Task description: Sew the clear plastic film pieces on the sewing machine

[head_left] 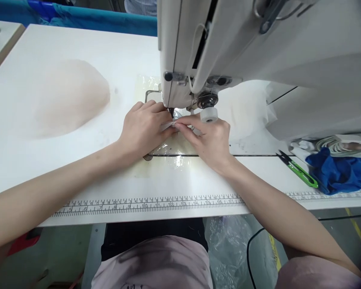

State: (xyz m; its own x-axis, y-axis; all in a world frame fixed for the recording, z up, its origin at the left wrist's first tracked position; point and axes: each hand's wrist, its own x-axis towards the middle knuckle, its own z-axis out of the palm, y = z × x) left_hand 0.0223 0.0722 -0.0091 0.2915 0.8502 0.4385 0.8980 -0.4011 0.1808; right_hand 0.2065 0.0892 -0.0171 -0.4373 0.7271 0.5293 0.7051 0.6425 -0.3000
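Note:
Both my hands are at the needle area of a white sewing machine (258, 52). My left hand (142, 128) lies on the machine bed with fingers curled, pinching a small pale fabric piece (168, 126). My right hand (209, 138) pinches the same piece from the right, just below the presser foot (172, 112). The fabric is small and mostly hidden by my fingers. A white round knob (209, 114) sits just above my right hand.
A heap of sheer pale pink fabric (67, 96) lies at the left on the white table (33, 160). Green thread snips (299, 170) and blue cloth (339, 172) lie at the right. A ruler strip (150, 202) runs along the table's front edge.

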